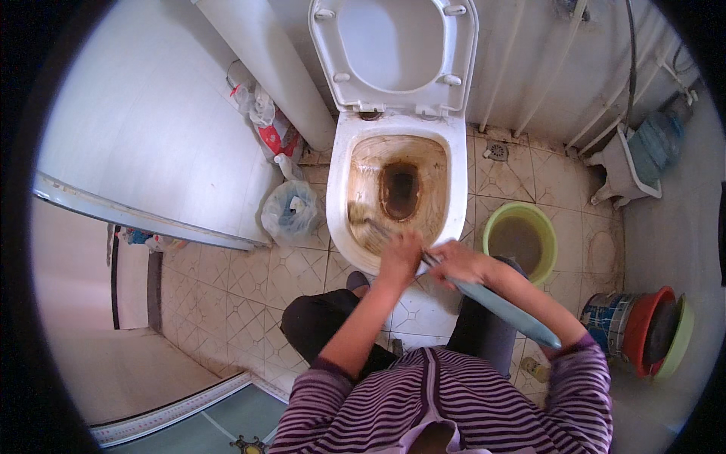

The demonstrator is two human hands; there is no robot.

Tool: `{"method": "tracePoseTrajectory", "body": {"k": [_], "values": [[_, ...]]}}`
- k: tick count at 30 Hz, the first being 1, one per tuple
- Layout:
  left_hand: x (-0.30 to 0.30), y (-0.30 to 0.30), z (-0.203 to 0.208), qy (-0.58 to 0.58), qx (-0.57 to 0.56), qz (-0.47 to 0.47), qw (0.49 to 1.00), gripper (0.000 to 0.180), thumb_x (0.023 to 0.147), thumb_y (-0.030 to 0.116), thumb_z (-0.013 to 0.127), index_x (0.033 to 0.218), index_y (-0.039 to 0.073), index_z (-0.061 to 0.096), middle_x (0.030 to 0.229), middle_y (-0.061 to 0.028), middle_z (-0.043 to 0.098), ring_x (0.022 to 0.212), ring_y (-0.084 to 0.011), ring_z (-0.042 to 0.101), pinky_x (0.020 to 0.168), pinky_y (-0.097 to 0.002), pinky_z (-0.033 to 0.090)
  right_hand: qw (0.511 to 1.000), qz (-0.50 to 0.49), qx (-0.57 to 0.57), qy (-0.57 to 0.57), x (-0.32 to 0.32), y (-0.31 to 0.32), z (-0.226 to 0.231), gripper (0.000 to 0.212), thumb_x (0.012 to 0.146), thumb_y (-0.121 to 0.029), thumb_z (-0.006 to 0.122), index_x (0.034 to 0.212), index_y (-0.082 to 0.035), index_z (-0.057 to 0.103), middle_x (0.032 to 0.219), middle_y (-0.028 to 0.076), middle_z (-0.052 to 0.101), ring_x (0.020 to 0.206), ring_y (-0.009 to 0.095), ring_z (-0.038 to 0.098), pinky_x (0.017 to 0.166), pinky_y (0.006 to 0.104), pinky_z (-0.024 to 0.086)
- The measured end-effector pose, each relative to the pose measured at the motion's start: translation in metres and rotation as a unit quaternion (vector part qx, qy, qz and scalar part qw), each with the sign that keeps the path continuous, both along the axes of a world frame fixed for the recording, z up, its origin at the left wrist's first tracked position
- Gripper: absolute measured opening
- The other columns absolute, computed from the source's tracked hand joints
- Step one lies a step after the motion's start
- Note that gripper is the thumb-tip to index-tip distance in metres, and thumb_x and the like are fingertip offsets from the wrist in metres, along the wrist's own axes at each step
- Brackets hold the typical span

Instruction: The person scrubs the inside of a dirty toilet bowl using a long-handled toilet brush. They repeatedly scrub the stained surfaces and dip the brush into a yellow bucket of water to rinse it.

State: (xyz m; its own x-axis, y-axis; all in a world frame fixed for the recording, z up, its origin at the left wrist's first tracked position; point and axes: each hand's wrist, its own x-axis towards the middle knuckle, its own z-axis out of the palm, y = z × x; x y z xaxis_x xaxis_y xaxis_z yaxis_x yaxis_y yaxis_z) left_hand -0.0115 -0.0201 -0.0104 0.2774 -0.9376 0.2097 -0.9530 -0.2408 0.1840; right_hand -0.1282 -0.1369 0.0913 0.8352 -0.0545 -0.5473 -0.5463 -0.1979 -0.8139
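Note:
A toilet bowl (457,174) stands in front of me, stained brown inside, with dark water at its bottom. Its white seat (321,45) is raised against the back. My left hand (402,256) is closed round the thin shaft of a toilet brush (507,310), over the bowl's front rim. Just right of it, my right hand (457,262) grips the same brush farther up. The wide grey-blue handle end lies along my right forearm. Down in the bowl, the brush's head reaches the left inner wall; it is blurred and brownish.
Right of the toilet is a green basin (556,242) of murky water. A lined waste bin (291,212) stands left, below hanging bags (276,132). A white stool (620,163) holds a blue bottle (656,140). Stacked buckets (609,321) lie by the right wall.

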Motion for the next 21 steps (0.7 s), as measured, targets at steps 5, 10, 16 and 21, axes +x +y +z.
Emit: {"method": "tracePoseTrajectory", "body": {"k": [5, 10, 16, 21], "values": [[0.024, -0.030, 0.011, -0.035, -0.003, 0.020, 0.999, 0.004, 0.077, 0.006, 0.052, 0.080, 0.004, 0.054, 0.080, -0.0126, 0.054, 0.074, -0.0306, 0.060, 0.064, -0.0389, 0.051, 0.977, -0.163, 0.132, -0.025, 0.010, -0.004, -0.020, 0.021, 0.081, -0.009, 0.055, 0.098, 0.001, 0.060, 0.068, 0.009, 0.060, 0.053, 0.015, 0.058, 0.050, 0.0287, 0.048], [0.011, -0.012, 0.001, -0.098, 0.009, 0.026, 0.995, 0.003, 0.074, 0.005, 0.054, 0.075, 0.003, 0.056, 0.077, -0.0129, 0.055, 0.071, -0.0319, 0.060, 0.061, -0.0391, 0.052, 0.945, -0.221, -0.019, -0.242, -0.043, 0.025, -0.045, 0.050, 0.084, 0.004, 0.044, 0.133, -0.006, 0.045, 0.091, 0.011, 0.059, 0.077, 0.016, 0.061, 0.068, 0.0270, 0.050], [0.012, -0.017, 0.022, -0.006, 0.001, 0.027, 1.000, 0.006, 0.074, 0.005, 0.056, 0.080, 0.002, 0.054, 0.081, -0.0146, 0.055, 0.074, -0.0350, 0.060, 0.062, -0.0416, 0.052, 0.915, -0.176, 0.126, -0.339, -0.032, 0.002, -0.056, 0.058, 0.082, 0.001, 0.055, 0.137, -0.008, 0.038, 0.126, 0.010, 0.043, 0.103, 0.017, 0.052, 0.082, 0.0297, 0.045], [0.046, -0.026, 0.048, 0.097, 0.084, 0.024, 0.991, 0.021, 0.073, 0.012, 0.063, 0.086, 0.003, 0.049, 0.090, -0.0167, 0.056, 0.086, -0.0383, 0.059, 0.068, -0.0455, 0.050, 0.948, -0.150, 0.011, -0.282, -0.012, 0.026, -0.040, 0.059, 0.081, -0.025, 0.068, 0.132, -0.007, 0.045, 0.107, 0.012, 0.056, 0.093, 0.018, 0.055, 0.082, 0.0290, 0.045]]}}
